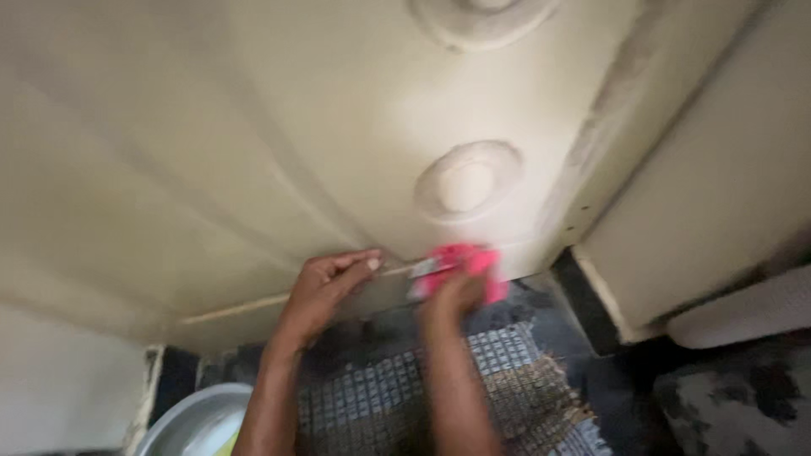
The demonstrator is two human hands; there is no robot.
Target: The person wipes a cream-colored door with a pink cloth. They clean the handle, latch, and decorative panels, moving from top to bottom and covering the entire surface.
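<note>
My left hand (325, 287) pinches the end of a thin pale stick (401, 270), thumb and forefinger closed on it, just below the cream moulded panel (253, 152). My right hand (456, 295) grips a small pink box (465, 262), blurred by motion, at the stick's other end. Both hands sit close together at the bottom edge of the panel, above a checked woven mat (380, 397).
Two round raised bosses (469, 181) stand out on the cream panel. A cream wall section (718, 194) rises to the right over a dark floor (726, 397). A metal bowl rim (194, 414) shows at the lower left.
</note>
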